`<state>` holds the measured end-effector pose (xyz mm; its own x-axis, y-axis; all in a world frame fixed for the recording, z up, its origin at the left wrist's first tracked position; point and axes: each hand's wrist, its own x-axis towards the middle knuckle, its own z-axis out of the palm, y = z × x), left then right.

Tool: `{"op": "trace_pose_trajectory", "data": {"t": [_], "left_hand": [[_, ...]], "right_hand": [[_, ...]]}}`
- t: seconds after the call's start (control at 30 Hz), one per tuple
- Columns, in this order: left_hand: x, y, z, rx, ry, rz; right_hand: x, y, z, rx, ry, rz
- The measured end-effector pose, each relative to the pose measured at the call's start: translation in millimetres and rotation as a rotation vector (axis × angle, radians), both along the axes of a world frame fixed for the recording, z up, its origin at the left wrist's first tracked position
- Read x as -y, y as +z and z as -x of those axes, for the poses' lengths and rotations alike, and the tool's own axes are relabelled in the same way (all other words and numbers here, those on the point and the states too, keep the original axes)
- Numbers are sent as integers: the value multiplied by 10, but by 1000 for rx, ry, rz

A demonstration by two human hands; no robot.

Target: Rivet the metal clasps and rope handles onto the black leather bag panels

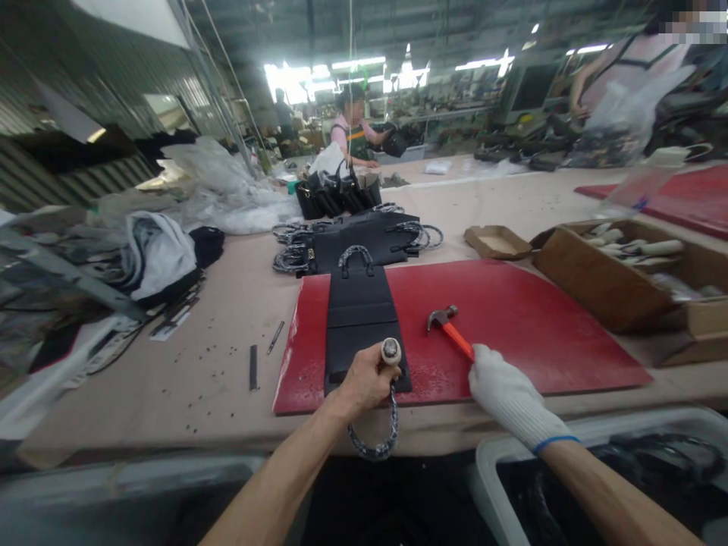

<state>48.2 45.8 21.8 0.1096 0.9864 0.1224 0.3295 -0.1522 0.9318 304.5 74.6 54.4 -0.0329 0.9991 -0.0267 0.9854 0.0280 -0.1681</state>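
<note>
My left hand, bare, is closed around an upright hand punch with a pale handle and a round metal top. Its tip is hidden by my fingers, over the near end of a black bag panel. A plastic-wrapped handle loops down from the panel over the table edge; another wrapped handle lies at the far end. In a white knitted glove, my right hand grips a claw hammer by its orange handle. The hammer's head is apart from the punch, over the red board.
Stacked black bag panels and upright black bags lie beyond. A cardboard box of pale-handled items stands right, beside a small cardboard tray. Bins sit below the table edge. A co-worker works across the table.
</note>
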Motion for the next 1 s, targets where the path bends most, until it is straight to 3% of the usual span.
{"op": "trace_pose_trajectory", "data": {"t": [0.13,0.23,0.3,0.53,0.7,0.87,1.0], "left_hand": [[2,59,-15,-9,-9,-10],[-2,96,-30,-19,-2,-5],[-3,103,-40,-8,1,-3],[4,111,-41,33,-11,26],[2,114,-27,-4,-13,-3],[0,68,-36,54,-34,14],[1,60,-30,0,-23,3]], "right_hand": [[107,358,-35,-245,15,67],[314,719,40,-784,50,100],[438,909,99,-970,131,101],[578,1134,150,-429,365,-171],[641,1181,161,-519,331,-383],[575,1163,160,-285,393,-211],[612,1307,207,-599,306,-364]]}}
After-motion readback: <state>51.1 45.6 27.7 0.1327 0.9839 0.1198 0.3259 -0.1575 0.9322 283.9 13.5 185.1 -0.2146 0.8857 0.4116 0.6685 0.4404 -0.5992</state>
